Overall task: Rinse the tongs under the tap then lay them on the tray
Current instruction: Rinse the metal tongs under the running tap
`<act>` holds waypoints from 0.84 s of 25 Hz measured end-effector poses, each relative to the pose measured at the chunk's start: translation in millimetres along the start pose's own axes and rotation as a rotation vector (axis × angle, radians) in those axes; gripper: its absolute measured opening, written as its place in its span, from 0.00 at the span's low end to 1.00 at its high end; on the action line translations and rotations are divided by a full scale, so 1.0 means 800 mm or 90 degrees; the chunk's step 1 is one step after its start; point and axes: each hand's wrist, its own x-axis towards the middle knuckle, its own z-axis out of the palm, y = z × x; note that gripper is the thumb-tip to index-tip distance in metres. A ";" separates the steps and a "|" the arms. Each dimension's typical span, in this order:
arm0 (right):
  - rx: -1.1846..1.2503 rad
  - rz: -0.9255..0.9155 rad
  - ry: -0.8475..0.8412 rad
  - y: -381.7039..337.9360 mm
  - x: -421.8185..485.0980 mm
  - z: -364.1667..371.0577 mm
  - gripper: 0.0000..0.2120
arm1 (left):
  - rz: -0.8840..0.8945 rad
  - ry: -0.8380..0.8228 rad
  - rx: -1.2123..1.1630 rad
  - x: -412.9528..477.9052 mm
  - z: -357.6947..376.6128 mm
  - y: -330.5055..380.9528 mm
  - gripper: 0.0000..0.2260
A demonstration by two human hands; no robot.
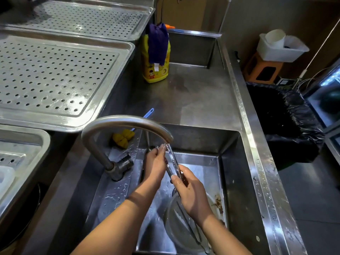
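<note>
The right hand point(191, 196) grips the tongs point(173, 163) at their handle end, fingers and thumb wrapped round both arms so they lie pressed together, while the left hand point(155, 164) reaches up and pinches the toothed tips directly beneath the mouth of the tap point(127, 123). The tongs slant from that mouth down and toward the person, held clear above the floor of the sink point(230, 162) below the tap. So the tool runs up and away from the right hand's hold, with most of its length free between the two hands. Being thin polished steel, they are likely light and stiff but springy, and wet metal will probably be slippery. The surest hold is low on the handle, squeezing the arms shut so they cannot spring open. The perforated tray point(127, 49) sits on the counter beyond and to the left of the tap. Carrying them there looks like a one-handed job for the right hand, tips angled down so water drains off first.
</note>
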 end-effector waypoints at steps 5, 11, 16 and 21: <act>0.036 0.050 0.003 -0.005 -0.002 0.005 0.17 | -0.032 -0.080 -0.055 -0.007 0.001 0.004 0.16; 0.265 0.172 -0.075 -0.027 0.043 0.025 0.10 | -0.006 -0.190 -0.103 -0.031 -0.039 -0.006 0.11; 0.335 0.230 -0.078 -0.044 0.083 0.054 0.07 | 0.136 -0.117 0.170 -0.035 -0.118 -0.060 0.09; 0.355 0.218 -0.078 -0.064 0.109 0.069 0.20 | 0.260 -0.004 0.666 -0.045 -0.180 -0.136 0.23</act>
